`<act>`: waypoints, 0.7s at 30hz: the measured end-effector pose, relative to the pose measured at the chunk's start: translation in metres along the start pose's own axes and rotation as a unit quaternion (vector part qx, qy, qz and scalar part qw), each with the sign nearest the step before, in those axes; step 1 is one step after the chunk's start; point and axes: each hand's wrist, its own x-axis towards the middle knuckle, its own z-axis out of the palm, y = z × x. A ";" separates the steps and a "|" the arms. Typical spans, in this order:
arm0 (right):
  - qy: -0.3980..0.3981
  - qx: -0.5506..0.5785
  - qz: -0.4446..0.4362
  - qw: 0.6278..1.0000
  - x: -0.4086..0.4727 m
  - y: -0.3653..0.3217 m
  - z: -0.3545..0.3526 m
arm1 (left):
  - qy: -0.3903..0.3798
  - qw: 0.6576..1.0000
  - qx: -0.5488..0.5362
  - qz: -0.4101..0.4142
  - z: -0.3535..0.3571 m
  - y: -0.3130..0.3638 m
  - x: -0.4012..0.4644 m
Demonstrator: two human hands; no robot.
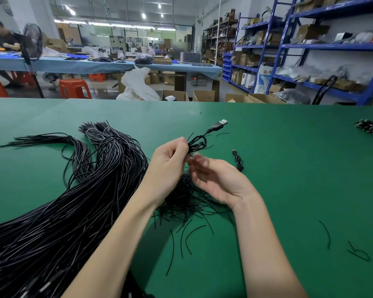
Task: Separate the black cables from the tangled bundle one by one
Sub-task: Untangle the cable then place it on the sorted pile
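Right hand point(219, 179) fingers point(199, 163) motion-blurred; cable bundle point(52, 222) cut by left edge.

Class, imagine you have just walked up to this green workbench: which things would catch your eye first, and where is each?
First, the great bundle of black cables sprawling across the left of the green table. At centre, the left hand pinches a small coiled cable whose USB plug points up and away, while the right hand hovers open beside it. Below the hands lies a heap of short black ties.

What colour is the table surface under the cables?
Green. The table surface shows plainly in the head view, under the black cable bundle.
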 end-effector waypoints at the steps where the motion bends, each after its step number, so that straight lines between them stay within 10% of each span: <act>1: -0.005 0.017 0.001 1.000 -0.001 -0.001 -0.001 | -0.013 1.000 0.014 0.015 -0.001 0.002 0.000; 21: -0.005 0.046 -0.003 0.999 0.001 -0.005 0.012 | 0.091 0.976 0.161 0.117 0.001 -0.006 -0.002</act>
